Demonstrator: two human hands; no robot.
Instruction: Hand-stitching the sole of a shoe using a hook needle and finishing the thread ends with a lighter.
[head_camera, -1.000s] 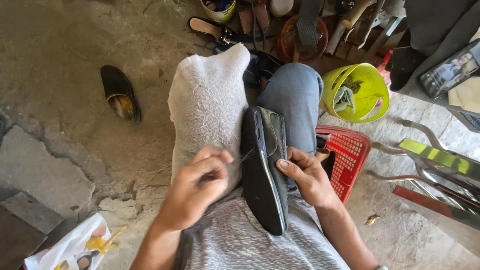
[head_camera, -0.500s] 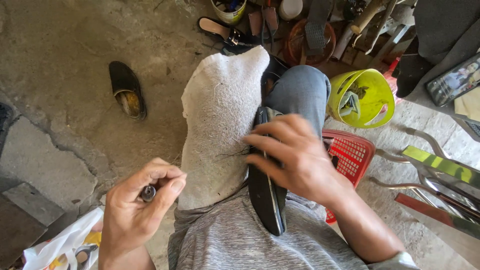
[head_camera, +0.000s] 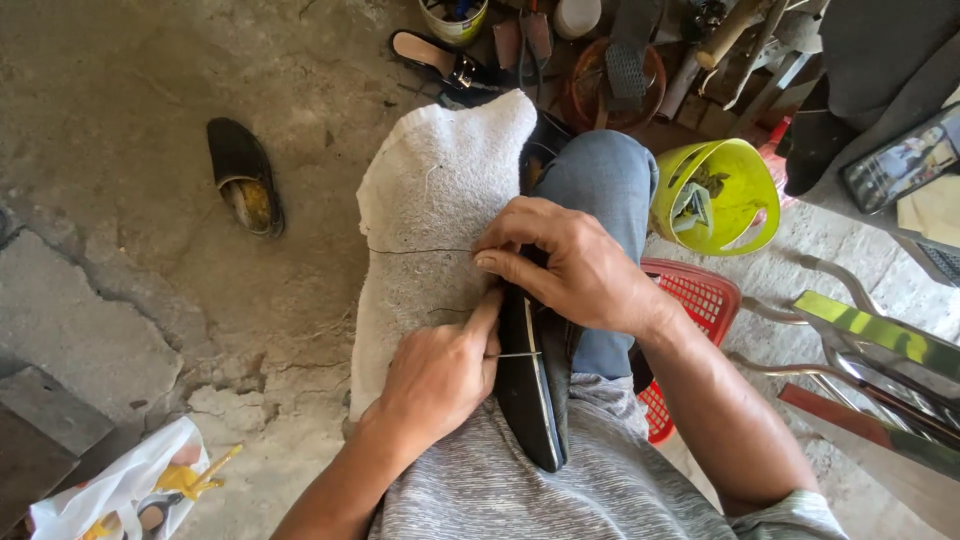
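A black shoe (head_camera: 532, 400) lies sole-edge up between my knees, beside a white towel (head_camera: 430, 210) draped over my left leg. My right hand (head_camera: 565, 265) grips the shoe's upper part and pinches a thin dark thread (head_camera: 415, 251) that runs left across the towel. My left hand (head_camera: 440, 375) presses against the shoe's side, fingers closed on a thin metal tool whose tip (head_camera: 520, 354) crosses the sole edge. My right leg is in blue jeans (head_camera: 600, 185).
A worn black slipper (head_camera: 243, 175) lies on the concrete floor to the left. A yellow-green plastic container (head_camera: 722, 195) and a red basket (head_camera: 690, 300) sit to the right. Sandals, tins and tools crowd the top edge. A plastic bag (head_camera: 120, 490) lies at bottom left.
My left hand came back from the far lower left to the shoe's side. My right hand slid up the shoe and now pinches the thread stretched over the towel.
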